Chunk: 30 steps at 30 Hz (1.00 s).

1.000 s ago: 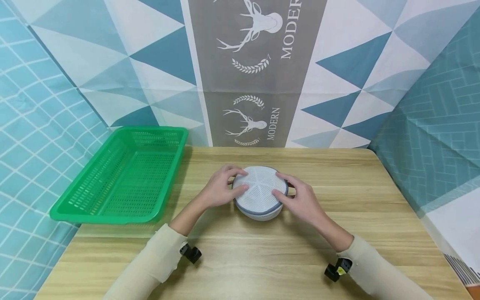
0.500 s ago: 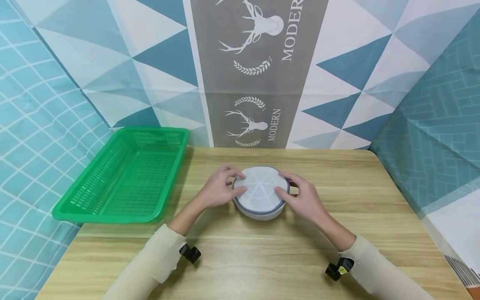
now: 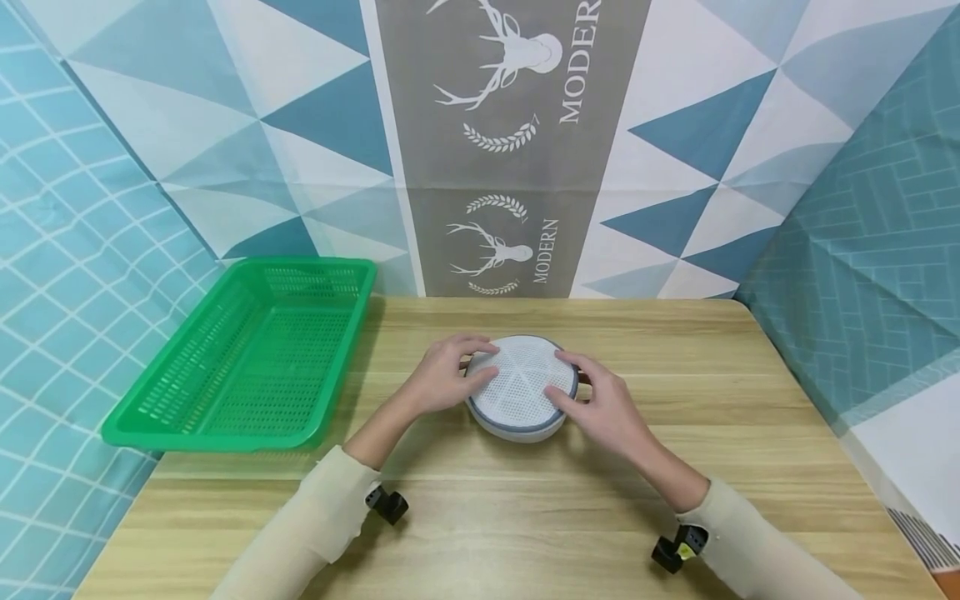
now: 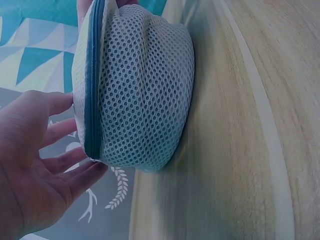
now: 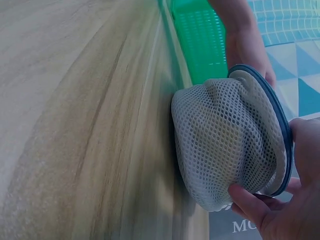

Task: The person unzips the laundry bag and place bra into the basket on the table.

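Note:
A round white mesh laundry bag (image 3: 522, 385) with a blue-grey zipped rim stands on the wooden table in the head view. My left hand (image 3: 442, 377) holds its left edge, thumb on the top panel and fingers about the rim. On the opposite edge my right hand (image 3: 609, 406) grips in the same way. In the left wrist view the mesh side wall (image 4: 145, 90) rests on the tabletop, with left fingertips at the zipped rim. The right wrist view shows right-hand fingers (image 5: 250, 205) curled under the rim. What the bag contains cannot be made out.
A green plastic basket (image 3: 277, 367) with slotted walls stands at the left of the table (image 3: 525, 517), by the blue tiled-pattern sheet (image 3: 67, 250). A patterned backdrop (image 3: 495, 150) hangs along the far edge. Another sheet (image 3: 870, 250) stands at the right.
Both hands stay on the laundry bag, with slight shifts of thumbs and fingers on its top. The bag stays in nearly the same place.

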{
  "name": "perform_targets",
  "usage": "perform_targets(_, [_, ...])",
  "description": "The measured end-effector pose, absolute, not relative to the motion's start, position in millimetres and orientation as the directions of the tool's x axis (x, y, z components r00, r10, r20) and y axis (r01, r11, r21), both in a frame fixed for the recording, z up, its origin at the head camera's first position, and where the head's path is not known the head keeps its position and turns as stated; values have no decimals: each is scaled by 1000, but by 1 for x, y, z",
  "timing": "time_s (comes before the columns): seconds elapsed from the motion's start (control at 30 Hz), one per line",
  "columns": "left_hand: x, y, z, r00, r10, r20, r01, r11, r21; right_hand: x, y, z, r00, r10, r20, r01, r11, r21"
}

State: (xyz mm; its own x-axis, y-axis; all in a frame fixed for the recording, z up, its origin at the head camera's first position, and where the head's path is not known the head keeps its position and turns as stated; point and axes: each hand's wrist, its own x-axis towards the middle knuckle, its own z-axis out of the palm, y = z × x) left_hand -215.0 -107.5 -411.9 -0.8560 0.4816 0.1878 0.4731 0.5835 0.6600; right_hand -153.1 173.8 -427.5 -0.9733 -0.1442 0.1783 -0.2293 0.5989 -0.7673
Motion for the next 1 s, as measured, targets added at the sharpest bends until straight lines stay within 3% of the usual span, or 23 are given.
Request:
perform_targets(0.5, [-208,-117,-414,-877,462,132,418,597,685,-164,178,-425,-968,-142,209,-252,579,-775])
perform_targets(1.0, [-210,-112,-414,-878,445,175,423,553,718,-157,181,-421,-973,-117,201,-232,563,-793])
